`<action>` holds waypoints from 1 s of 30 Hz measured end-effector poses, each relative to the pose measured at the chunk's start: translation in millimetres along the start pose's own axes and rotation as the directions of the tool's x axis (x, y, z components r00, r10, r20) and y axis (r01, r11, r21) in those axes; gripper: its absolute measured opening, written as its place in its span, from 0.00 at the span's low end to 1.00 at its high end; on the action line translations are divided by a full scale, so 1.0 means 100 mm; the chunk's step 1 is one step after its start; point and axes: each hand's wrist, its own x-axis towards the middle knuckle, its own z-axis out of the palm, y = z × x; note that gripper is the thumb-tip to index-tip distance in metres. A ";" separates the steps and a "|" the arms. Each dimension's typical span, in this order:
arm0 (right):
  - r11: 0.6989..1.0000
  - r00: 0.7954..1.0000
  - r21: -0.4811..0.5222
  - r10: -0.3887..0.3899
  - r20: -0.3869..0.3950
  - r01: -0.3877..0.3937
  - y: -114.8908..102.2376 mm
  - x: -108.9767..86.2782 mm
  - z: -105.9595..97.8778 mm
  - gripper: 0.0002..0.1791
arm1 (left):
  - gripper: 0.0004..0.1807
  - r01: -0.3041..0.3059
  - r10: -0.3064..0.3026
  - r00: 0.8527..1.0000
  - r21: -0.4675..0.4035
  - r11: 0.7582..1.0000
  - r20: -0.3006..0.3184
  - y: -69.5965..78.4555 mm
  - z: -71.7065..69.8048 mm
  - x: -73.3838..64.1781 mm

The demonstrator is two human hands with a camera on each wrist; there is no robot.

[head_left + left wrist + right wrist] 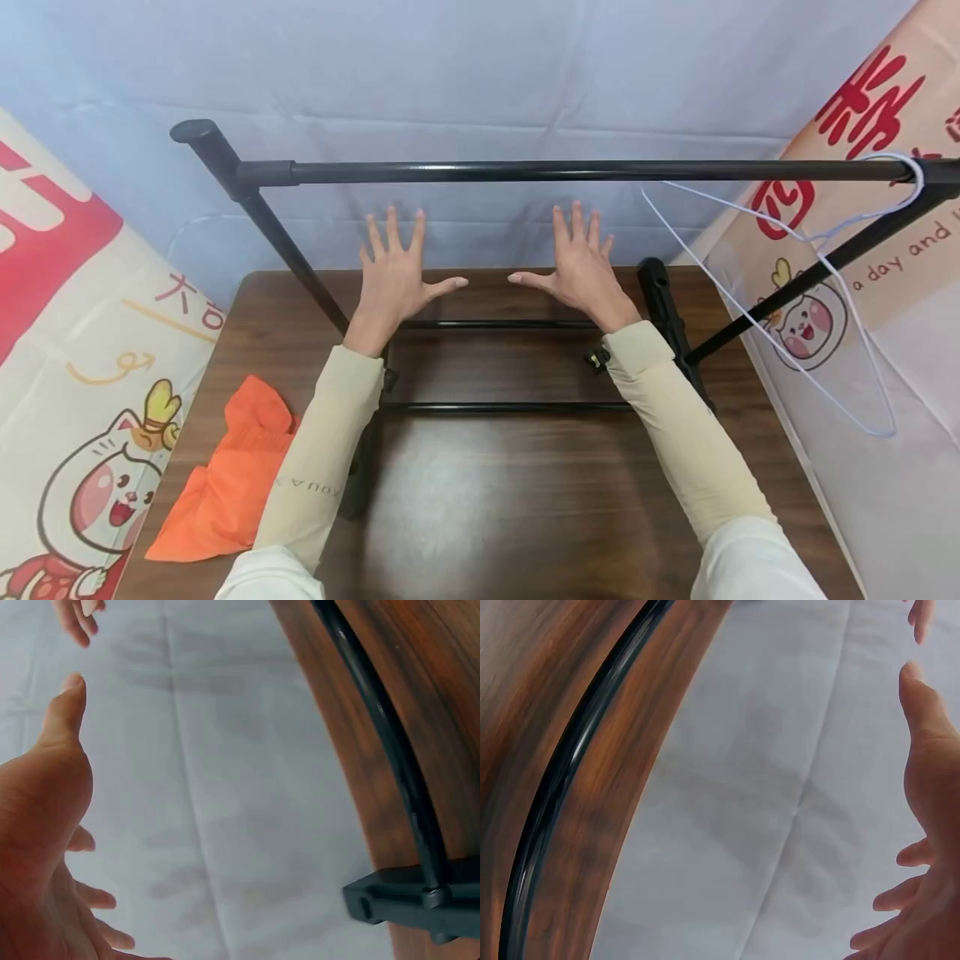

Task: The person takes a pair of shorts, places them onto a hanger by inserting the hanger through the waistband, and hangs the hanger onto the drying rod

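Both hands are held out in the air with fingers spread, below the top bar of a black garment rack [480,172]. The left hand [393,279] points its thumb inward and holds nothing. Facing it, the right hand [581,267] is spread the same way, its thumb aimed at the other thumb with a gap between them. At the rack's right end hangs a pale wire hanger [832,250]. A bright orange cloth [228,475] lies bunched on the brown wooden table [487,500], left of the left forearm.
The rack's lower black bars [502,407] cross the table, joined to a black foot [667,317] at the right. Behind the table hangs a pale fabric backdrop [450,75]. Printed cartoon sheets [97,483] flank the left and right sides.
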 end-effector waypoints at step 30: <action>0.938 0.933 0.164 -0.258 -0.252 0.304 -0.59 -0.46 -0.18 0.63 | 0.30 -0.103 0.051 0.988 -0.385 0.917 -0.143 0.09 -0.65 -0.58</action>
